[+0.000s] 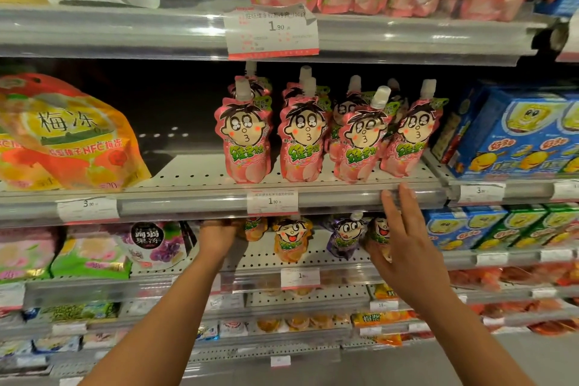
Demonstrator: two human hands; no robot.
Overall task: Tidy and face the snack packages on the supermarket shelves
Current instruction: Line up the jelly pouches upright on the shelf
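The right hand (404,238) is hovering with fingers spread apart and holding nothing, its fingertips reaching up over the shelf edge (344,197). Just above those fingertips, the pink pouches (308,135) are standing upright in a front row with their faces outward, though the one nearest the fingertips is leaning a little; that row looks largely faced. The left hand (219,236) is reaching under the same shelf edge into the lower shelf, toward an orange pouch (253,229). Whether it is gripping that pouch I cannot tell, since the fingers are hidden behind the price rail. Between the two hands, another orange pouch (291,241) and a purple pouch (346,238) are sitting well apart and uneven, so this lower row seems to be the work left. A pouch behind the right hand is mostly covered.
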